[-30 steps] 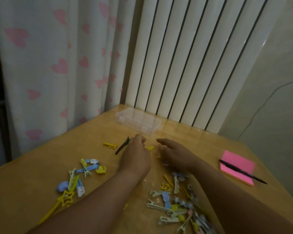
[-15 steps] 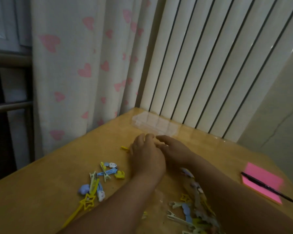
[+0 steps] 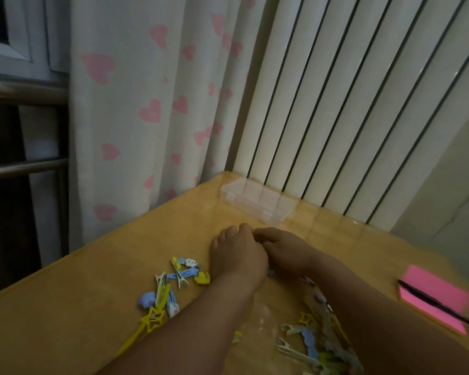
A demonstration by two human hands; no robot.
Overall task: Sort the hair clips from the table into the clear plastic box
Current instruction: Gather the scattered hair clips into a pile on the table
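Hair clips (image 3: 173, 282) are lying in a loose group on the wooden table (image 3: 65, 320) just left of my left forearm; a second heap of clips (image 3: 317, 339) is sitting between my forearms and partly under my right one. My left hand (image 3: 237, 257) is resting back-up on the tabletop, fingers curled and pressed together toward the far side. My right hand (image 3: 284, 251) is lying just beside it, touching it at the knuckles, its fingers bent inward toward the left hand. Whether either hand is pinching a clip I cannot tell, since the fingertips are hiding behind the backs of the hands. Both forearms are reaching in from the near edge and converging at the hands. Clear plastic box (image 3: 257, 203): it is sitting at the far corner of the table, close to the striped wall panel (image 3: 336, 104), well apart from both hands. Its lid appears closed, and no contents are showing through the dim, blurred walls. A pink notepad (image 3: 433, 301) with a black pen (image 3: 439, 303) across it is lying to the right.
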